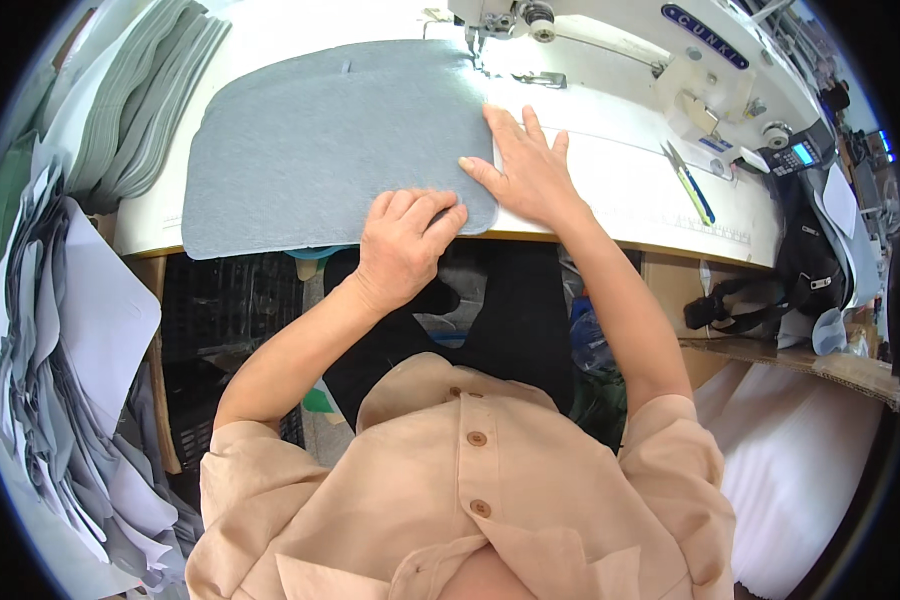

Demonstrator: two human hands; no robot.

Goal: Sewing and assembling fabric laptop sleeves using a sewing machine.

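A grey felt-like fabric panel (310, 150) with rounded corners lies flat on the white sewing table. Its far right edge reaches the lit needle and presser foot (477, 50) of a white sewing machine. My left hand (405, 240) rests on the panel's near edge with its fingers curled closed. What they hold, if anything, is hidden; only a small dark spot shows between thumb and fingers. My right hand (530, 170) lies open, fingers spread, across the panel's right edge, with most of its palm on the tabletop just below the needle area.
Snips (690, 185) with a green and blue handle lie on the table to the right. Stacked grey panels (150, 110) stand at the far left, and more grey pieces (100, 330) hang below them. A black bag (810, 250) and white cloth (785, 460) are at right.
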